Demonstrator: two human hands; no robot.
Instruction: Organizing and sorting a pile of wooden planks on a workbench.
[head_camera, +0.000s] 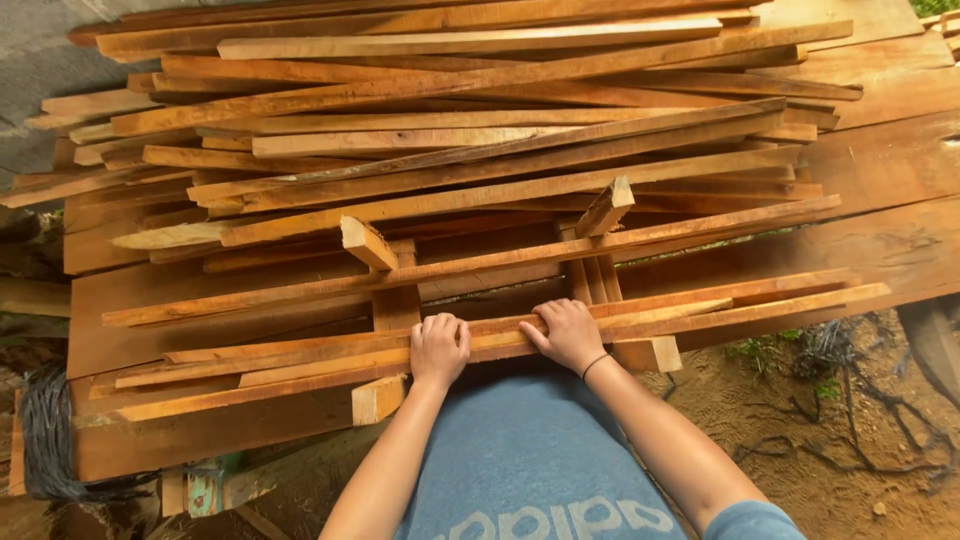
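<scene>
Left hand: the left hand (439, 347) is laid knuckles-up over the near edge of a long wooden strip (520, 335), fingers curled down onto it; the strip is grasped.
Right hand: the right hand (567, 332) is set on the same strip just to the right of the left hand, fingers bent over the top of the wood; the strip is grasped here too. A thin dark band (594, 364) is worn at this wrist.
Strip: it is held under both hands and runs out well to the left and right of them, resting among other strips of the same kind.
Pile: a large stack of planks (480, 130) is heaped beyond the hands, the boards laid mostly crosswise, some at a slant.
Short blocks: one cut block (378, 399) is seen just below the left hand; another (366, 242) is propped above it.
Ground: sandy soil (800, 420) is seen to the right of the right forearm.
Shirt: a blue shirt (520, 450) is seen between the forearms.
</scene>
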